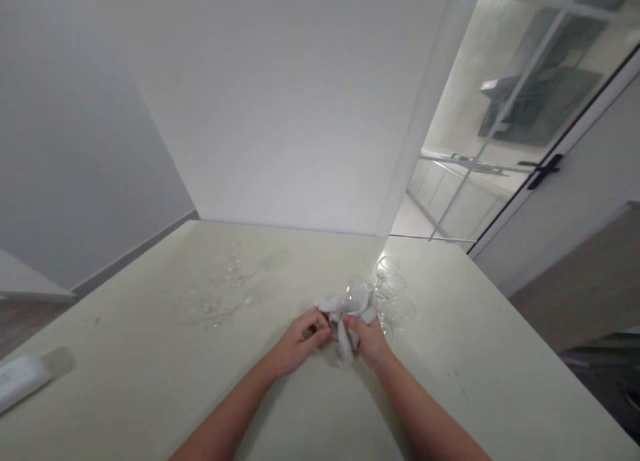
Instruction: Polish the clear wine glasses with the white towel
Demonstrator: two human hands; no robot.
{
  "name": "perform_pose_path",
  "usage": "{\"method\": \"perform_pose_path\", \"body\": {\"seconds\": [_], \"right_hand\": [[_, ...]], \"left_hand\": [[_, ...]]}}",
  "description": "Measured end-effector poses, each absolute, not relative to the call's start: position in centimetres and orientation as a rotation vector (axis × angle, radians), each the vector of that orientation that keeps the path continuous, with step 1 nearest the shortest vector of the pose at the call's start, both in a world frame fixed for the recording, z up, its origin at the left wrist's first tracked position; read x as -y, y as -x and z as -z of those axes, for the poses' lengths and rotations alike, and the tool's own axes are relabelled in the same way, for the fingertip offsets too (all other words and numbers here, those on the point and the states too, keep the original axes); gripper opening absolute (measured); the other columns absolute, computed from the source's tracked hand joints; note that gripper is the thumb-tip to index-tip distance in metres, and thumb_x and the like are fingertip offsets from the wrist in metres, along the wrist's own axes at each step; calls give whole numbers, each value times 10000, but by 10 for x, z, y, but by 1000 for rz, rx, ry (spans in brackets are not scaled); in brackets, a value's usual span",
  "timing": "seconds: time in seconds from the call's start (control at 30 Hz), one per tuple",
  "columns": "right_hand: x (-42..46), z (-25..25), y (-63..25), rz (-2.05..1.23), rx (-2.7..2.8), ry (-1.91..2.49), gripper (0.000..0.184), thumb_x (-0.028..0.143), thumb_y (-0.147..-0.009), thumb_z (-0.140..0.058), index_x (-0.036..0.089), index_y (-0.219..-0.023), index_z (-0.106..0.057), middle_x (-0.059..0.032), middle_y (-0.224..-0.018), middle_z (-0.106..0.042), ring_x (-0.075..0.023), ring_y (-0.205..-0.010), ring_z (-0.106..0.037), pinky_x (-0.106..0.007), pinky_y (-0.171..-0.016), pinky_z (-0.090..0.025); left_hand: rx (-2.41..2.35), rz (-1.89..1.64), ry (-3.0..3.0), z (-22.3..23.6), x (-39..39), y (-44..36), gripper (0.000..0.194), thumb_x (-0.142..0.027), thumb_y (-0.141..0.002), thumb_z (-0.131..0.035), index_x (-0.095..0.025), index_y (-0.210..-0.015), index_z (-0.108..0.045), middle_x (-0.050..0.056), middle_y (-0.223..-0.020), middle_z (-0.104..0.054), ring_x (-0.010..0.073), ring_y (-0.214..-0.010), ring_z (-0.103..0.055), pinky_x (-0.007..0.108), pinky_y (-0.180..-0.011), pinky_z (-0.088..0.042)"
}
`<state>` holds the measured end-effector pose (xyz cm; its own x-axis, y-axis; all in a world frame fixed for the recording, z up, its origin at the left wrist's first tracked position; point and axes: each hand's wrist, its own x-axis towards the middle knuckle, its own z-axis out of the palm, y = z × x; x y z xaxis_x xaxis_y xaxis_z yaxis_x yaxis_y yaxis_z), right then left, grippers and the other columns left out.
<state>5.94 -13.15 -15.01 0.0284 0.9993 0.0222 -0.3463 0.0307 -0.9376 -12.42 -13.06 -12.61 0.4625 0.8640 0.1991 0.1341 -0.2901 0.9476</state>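
Left glasses [215,294]: clustered on the bench [165,374].
Left hand [303,338]: fingers curled at the white cloth [344,338].
Clear glass [357,294]: in the cloth, between the hands.
Right hand [367,338]: gripping cloth and glass.
Right glasses [395,294]: grouped just beside it.

The desk [200,394] is a plain, pale cream with a faint green cast — dark specks mark it in spots. The cloth [345,341] is white; the glasses [403,308] are clear and colourless. The wall [290,114] is pale grey, the door handle [545,172] black — the baseboard [135,251] a darker grey.
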Motion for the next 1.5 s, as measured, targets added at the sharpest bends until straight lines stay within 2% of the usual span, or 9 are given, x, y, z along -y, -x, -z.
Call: {"method": "perform_pose_path", "body": {"seconds": [0.17, 0.4, 0.57, 0.7, 0.83, 1.03, 1.23, 1.43, 1.5], "right_hand": [[136, 155, -58, -1355, 911, 1098, 432, 444, -715, -791, 183, -1029, -651, -47, -924, -728, -213, -854, -671, -357, -838, -531], [149, 147, -53, -1813, 1386, 850, 513, 401, -680, -841, 193, -1116, -669, -35, -995, -699, -184, -888, -633, -317, -837, -493], [149, 153, -62, -1977, 1240, 789, 661, 434, -613, -883, 221, -1188, -636, -34, -1022, -693, -181, -882, -637, -311, -836, -482], [148, 149, -63, -1754, 1374, 873, 568, 478, -689, -820, 212, -1163, -654, -64, -1079, -694, -229, -963, -639, -375, -904, -477], [151, 140, -59, -1429, 1617, 972, 412, 439, -813, -716, 232, -1165, -661, -76, -1215, -656, -260, -1155, -570, -421, -1055, -389], [155, 145, -65, -1980, 1451, 845, 645, 526, -640, -830, 191, -1158, -641, -67, -1055, -677, -242, -958, -629, -391, -890, -486], [157, 139, -51, -1406, 1686, 940, 365, 448, -835, -684, 233, -1129, -667, -66, -1145, -662, -246, -1141, -556, -424, -1085, -349], [167, 148, -57, -2196, 1233, 905, 630, 576, -557, -848, 163, -991, -655, -23, -809, -652, -163, -675, -601, -337, -726, -503], [167, 147, -58, -2182, 1245, 873, 601, 565, -572, -844, 163, -973, -649, -19, -801, -652, -158, -674, -601, -328, -726, -500]], "left_hand": [[-821, -944, -1820, 123, 132, 125, 352, -455, -890, -593, -158, -701, -589, 29, -732, -561, 143, -709, -517, 252, -654, -402], [-773, -1296, -1548, 133, 127, 133, 602, -561, -600, -836, -177, -979, -571, 8, -845, -536, 138, -747, -494, 241, -662, -401], [-522, -1092, -1222, 128, 129, 131, 675, -479, -702, -806, -219, -1251, -511, 85, -1030, -651, 196, -898, -604, 299, -794, -445], [-398, -1079, -1103, 131, 126, 128, 710, -502, -647, -840, -224, -1235, -554, 121, -1202, -626, 263, -1090, -590, 354, -902, -443], [-481, -1138, -1149, 135, 124, 128, 734, -404, -604, -892, -233, -1243, -575, 67, -1063, -645, 199, -963, -606, 276, -819, -438], [-332, -917, -1037, 125, 133, 130, 738, -467, -656, -844, -218, -1285, -548, 112, -1126, -659, 260, -1042, -627, 343, -886, -446], [-522, -1123, -1160, 132, 127, 127, 668, -415, -518, -927, -176, -1080, -656, 78, -1025, -656, 205, -930, -617, 277, -810, -450], [-391, -989, -1012, 131, 137, 129, 783, -532, -492, -906, -176, -1148, -669, 109, -1029, -701, 251, -930, -663, 333, -829, -476], [-383, -1002, -986, 128, 138, 128, 779, -520, -510, -904, -173, -1168, -670, 118, -1036, -709, 262, -958, -668, 344, -858, -478]]}}
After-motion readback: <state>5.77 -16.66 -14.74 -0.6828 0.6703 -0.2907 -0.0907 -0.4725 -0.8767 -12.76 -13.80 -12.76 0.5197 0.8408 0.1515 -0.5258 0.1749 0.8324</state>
